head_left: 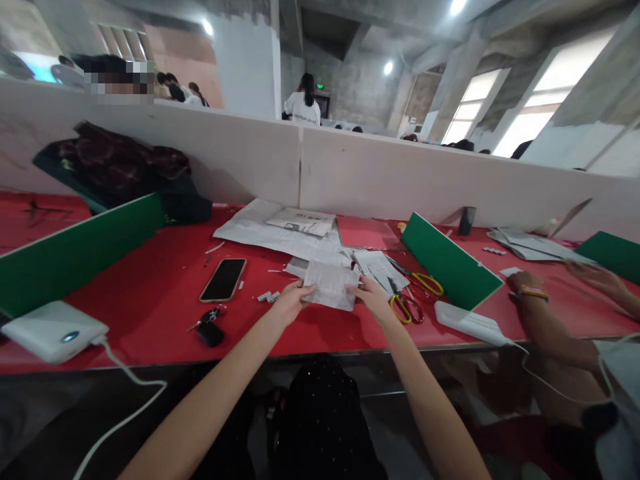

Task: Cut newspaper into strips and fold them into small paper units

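Observation:
A small greyish-white piece of paper is stretched between my hands just over the red table. My left hand pinches its left edge, and my right hand grips the right edge. Whether the paper is a single sheet or folded cannot be made out. Beyond it lie more cut paper pieces and large sheets of newspaper. Yellow- and red-handled scissors rest beside my right hand, with a second yellow-handled pair behind. Small whitish bits sit by my left hand.
A phone and keys with a black fob lie left on the red table. Green dividers stand on both sides. White power banks trail cables. Another person's arms rest at the right.

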The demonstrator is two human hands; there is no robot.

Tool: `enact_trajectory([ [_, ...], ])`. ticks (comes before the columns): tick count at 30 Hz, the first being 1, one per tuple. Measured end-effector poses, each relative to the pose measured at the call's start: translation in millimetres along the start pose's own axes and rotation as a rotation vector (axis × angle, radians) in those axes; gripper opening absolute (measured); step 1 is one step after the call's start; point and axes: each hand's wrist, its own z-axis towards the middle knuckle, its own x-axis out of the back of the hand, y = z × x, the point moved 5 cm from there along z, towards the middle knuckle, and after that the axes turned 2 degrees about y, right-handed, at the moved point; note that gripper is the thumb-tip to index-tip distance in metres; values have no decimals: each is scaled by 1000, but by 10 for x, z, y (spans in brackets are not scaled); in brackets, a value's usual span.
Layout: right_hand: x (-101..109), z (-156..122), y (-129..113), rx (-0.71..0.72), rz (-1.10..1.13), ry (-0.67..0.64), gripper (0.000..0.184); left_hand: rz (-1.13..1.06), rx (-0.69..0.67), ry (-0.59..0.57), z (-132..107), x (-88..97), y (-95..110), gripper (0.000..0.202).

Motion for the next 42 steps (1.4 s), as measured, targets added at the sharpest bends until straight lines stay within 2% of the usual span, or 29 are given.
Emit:
enact_trajectory([
  [3,-96,-18,93,-8,78,-90,37,151,27,-64,-23,-34,-42,19],
  [6,-69,-28,182,6,68,-114,31,376,-34,-84,-15,-8,-24,15],
  [9,-39,-83,230,19,28,-120,24,556,-96,-74,7,61,-7,2],
  [13,-37,-196,249,52,-57,-137,18,830,-221,-17,-19,149,25,16],
  [17,-25,-288,244,178,-257,-83,21,1034,-356,47,-134,134,35,12],
  [20,-26,-353,206,307,-373,-46,27,1146,-404,63,-207,90,10,8],
  [25,-104,-474,125,491,-630,-107,43,1253,-416,57,-198,125,43,23],
  [27,-135,-513,101,540,-732,-120,44,1221,-411,24,-181,168,103,29],
  [30,-176,-549,79,576,-823,-144,42,1001,-410,-58,-213,206,201,33],
  [32,-190,-558,71,583,-844,-149,41,924,-494,-88,-288,183,252,33],
  [34,-195,-560,69,587,-852,-146,40,985,-582,-177,-371,98,219,34],
  [37,-198,-555,76,579,-856,-144,39,1169,-621,-358,-431,-39,24,37],
  [42,-188,-582,75,549,-809,-128,35,1330,-657,-367,-371,-83,-174,32],
])
